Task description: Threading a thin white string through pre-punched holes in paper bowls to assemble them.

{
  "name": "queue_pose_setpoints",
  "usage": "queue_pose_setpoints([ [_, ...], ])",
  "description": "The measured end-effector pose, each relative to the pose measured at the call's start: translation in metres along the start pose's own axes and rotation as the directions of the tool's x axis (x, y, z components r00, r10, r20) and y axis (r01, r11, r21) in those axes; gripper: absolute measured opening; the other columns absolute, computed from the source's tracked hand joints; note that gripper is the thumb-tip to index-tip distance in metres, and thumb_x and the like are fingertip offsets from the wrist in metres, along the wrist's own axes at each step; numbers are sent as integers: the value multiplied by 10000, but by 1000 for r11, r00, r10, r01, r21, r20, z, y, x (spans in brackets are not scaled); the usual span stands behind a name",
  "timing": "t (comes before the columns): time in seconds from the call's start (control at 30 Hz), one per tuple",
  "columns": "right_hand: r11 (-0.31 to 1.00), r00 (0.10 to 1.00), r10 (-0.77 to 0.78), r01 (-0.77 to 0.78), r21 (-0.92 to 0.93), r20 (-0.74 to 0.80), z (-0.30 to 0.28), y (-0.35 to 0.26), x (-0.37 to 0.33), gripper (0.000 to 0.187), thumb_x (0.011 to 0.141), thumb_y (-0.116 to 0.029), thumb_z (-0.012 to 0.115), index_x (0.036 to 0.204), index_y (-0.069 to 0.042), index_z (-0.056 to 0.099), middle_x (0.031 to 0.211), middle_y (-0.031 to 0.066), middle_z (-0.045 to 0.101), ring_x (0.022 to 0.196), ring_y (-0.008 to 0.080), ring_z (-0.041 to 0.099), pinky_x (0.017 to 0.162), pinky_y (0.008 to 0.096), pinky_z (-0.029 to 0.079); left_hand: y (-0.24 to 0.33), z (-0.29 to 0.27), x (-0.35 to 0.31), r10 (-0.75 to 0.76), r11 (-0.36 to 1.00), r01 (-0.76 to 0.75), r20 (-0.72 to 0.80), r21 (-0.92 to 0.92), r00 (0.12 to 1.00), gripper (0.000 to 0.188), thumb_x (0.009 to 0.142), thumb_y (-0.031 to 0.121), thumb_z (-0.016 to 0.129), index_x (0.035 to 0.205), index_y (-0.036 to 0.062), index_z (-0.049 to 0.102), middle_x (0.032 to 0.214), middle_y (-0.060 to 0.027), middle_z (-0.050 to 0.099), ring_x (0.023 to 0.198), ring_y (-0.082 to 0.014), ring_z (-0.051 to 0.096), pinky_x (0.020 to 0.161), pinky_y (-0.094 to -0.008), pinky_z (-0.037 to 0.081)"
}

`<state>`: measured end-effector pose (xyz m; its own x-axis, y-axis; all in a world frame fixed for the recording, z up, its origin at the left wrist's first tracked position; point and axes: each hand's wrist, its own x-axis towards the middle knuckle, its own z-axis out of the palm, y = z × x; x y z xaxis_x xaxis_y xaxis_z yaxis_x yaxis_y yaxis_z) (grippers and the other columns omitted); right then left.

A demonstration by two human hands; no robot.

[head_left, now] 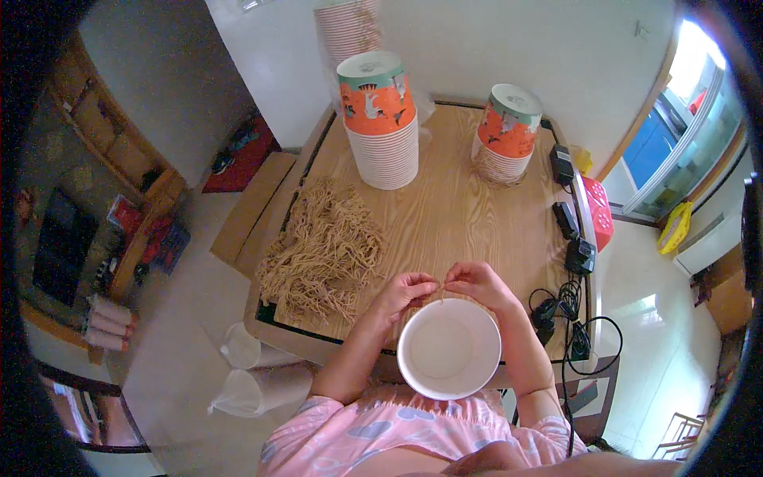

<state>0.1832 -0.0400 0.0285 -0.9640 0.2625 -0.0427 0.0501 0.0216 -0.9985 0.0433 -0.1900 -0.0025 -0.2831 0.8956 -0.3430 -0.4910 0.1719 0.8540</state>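
A white paper bucket [449, 350] rests close against my body at the table's near edge, its open mouth facing up. Just beyond its far rim, my left hand [407, 294] and my right hand [480, 285] meet with fingers pinched. Between them a short bit of tan cord [442, 295] shows at the rim; the rest of it is hidden by fingers and bucket. Left of my hands lies a loose heap of tan cords [324, 250]. A tall nested stack of upside-down buckets [380, 119], the top one orange and green, stands farther back.
A shorter bucket stack [509, 127] with cord around its lower part stands at the back right. Black power adapters [579, 256] and tangled cables [568, 306] lie along the right edge. Bagged white stacks [258, 389] lie on the floor at left, near a cardboard box [254, 208].
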Motion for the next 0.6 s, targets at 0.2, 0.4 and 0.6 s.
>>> queue_pose_setpoints([
  [0.2, 1000, 1000, 1, -1, -3, 31, -1, 4, 1, 61, 817, -53, 622, 831, -1, 595, 785, 20, 601, 756, 78, 557, 675, 212, 451, 2, 3, 0, -1, 996, 0, -9, -84, 1000, 164, 790, 150, 661, 919, 57, 621, 781, -18, 631, 645, -109, 587, 592, -247, 492],
  [0.4, 975, 973, 212, -203, -95, 94, 5, -27, -6, 170, 832, -175, 624, 838, -6, 613, 757, 10, 608, 718, 73, 540, 629, 224, 440, 3, -1, -4, 21, 997, -19, 28, -73, 999, 137, 815, 153, 631, 920, 71, 600, 803, 2, 608, 692, -88, 572, 653, -232, 482],
  [0.6, 943, 973, 199, -159, -291, 114, 14, -39, -2, 189, 810, -196, 636, 868, -16, 633, 737, 10, 613, 693, 76, 537, 609, 234, 440, 10, 7, -14, 64, 997, -62, 30, -55, 998, 121, 828, 150, 611, 908, 63, 586, 791, 4, 593, 695, -85, 570, 642, -226, 480],
])
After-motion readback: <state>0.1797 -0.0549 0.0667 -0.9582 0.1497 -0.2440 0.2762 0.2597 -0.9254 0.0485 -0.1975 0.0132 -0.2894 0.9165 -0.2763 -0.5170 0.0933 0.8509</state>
